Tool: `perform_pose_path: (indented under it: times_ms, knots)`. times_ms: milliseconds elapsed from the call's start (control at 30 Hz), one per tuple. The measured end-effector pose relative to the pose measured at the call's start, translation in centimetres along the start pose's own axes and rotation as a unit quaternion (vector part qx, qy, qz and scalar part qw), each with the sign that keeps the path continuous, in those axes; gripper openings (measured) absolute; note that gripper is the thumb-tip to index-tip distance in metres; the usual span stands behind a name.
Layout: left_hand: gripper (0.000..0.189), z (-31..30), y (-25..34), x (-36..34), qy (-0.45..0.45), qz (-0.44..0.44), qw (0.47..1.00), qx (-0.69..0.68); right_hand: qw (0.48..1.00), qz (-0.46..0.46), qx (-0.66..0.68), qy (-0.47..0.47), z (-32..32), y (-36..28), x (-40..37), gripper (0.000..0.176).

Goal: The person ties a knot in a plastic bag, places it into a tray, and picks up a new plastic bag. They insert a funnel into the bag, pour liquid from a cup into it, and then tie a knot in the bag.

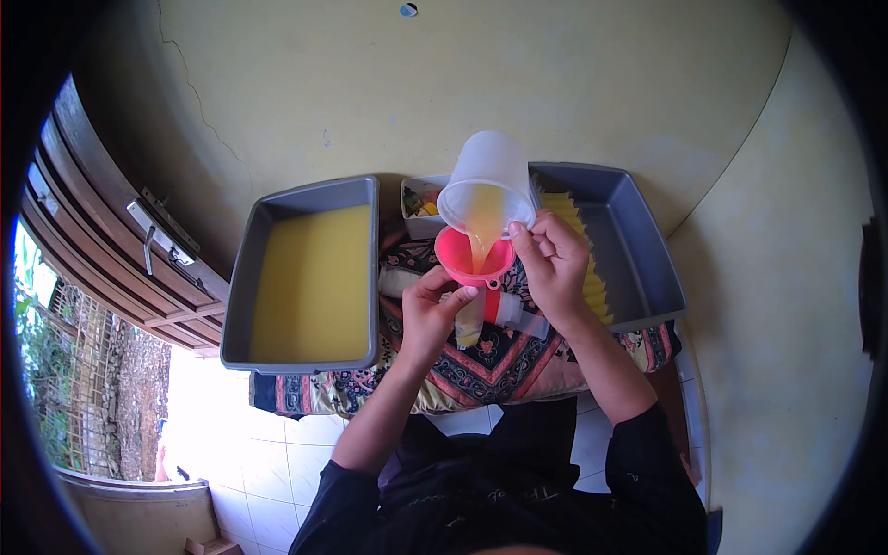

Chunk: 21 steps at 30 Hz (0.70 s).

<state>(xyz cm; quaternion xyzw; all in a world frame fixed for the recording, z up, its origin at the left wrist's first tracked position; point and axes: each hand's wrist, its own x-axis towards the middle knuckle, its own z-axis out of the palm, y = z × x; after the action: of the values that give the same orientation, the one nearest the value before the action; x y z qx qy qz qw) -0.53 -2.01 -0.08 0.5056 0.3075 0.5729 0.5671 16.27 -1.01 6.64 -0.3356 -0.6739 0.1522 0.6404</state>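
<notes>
My right hand (555,264) grips a white translucent plastic pitcher (488,159) near its rim. The pitcher is tilted, and a stream of pale yellow liquid (481,231) runs from it into a red funnel (450,248). My left hand (433,313) pinches the funnel at its lower side, fingers closed. Beneath the funnel hangs a narrow clear plastic sleeve (469,329) with yellow liquid in its lower part. Whether my left fingers also grip the sleeve's top is hard to see.
A grey tray (373,277) of yellow liquid stands at left. Another grey tray (638,250) at right holds several filled yellow tubes (592,291). Behind sits a white box (412,225) with colourful items. Patterned cloth (481,370) covers the table; a clear red-banded object (507,310) lies on it.
</notes>
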Motion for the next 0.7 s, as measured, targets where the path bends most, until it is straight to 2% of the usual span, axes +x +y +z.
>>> perform_pose_path:
  times_ms: [433,500,700]
  knots:
    - [0.023,-0.3,0.9,-0.1,0.011,-0.002,1.0,0.005,0.994,-0.087,-0.072,0.007,-0.4,-0.6,0.4,0.017]
    - [0.023,-0.3,1.1,-0.2,0.007,0.008,1.0,0.007,0.982,-0.161,-0.101,0.01,-0.4,-0.6,0.5,0.015]
    - [0.022,-0.3,1.7,-0.7,0.013,0.004,1.0,0.016,0.97,-0.211,-0.123,0.016,-0.3,-1.4,0.4,0.013]
